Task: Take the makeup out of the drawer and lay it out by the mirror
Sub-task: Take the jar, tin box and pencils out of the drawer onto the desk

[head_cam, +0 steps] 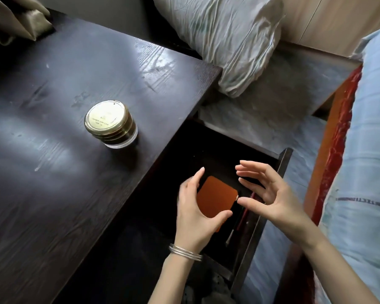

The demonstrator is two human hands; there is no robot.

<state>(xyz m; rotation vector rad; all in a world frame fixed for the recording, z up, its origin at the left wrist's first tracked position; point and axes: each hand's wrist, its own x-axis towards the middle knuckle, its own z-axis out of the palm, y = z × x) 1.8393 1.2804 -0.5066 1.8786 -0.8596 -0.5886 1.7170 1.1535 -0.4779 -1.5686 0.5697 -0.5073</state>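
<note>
A flat orange compact case [216, 197] is over the open dark drawer [270, 207]. My left hand [195, 213] holds it, thumb under its near edge and fingers along its left side. My right hand [266, 194] hovers just to the right of the case with its fingers spread and holds nothing. Thin pencil-like sticks [242, 218] lie in the drawer by its right wall. A round jar with a gold lid [111, 125] stands on the dark wooden tabletop [53, 172]. No mirror is in view.
A crumpled pale pillow [224, 38] lies beyond the table's far corner on a bed. A light blue blanket [364, 150] over a red edge fills the right side. An olive cloth bag [15, 18] sits at the table's far left corner.
</note>
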